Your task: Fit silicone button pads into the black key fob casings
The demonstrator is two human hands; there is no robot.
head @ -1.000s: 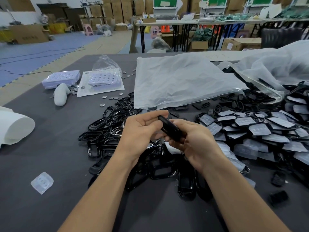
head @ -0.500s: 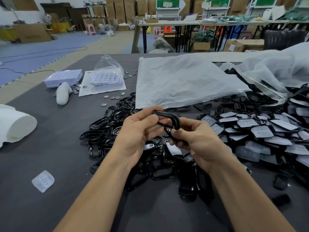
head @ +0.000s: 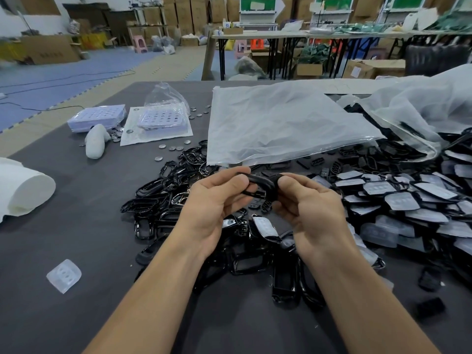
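Observation:
Both hands hold one black key fob casing above the table's middle. My left hand pinches its left end between thumb and fingers. My right hand grips its right end. The casing lies almost level between them. Below the hands spreads a pile of empty black casings. To the right lies a heap of casings with translucent silicone button pads showing. One loose silicone pad rests alone at the near left.
A flat clear plastic bag lies behind the hands, and a crumpled bag at the far right. Coin cells, stacked blister trays, a white glove and a white roll sit on the left of the dark table.
The casing has been turned from a steep tilt to nearly level and raised a little. My hands have drawn apart to hold it by its two ends.

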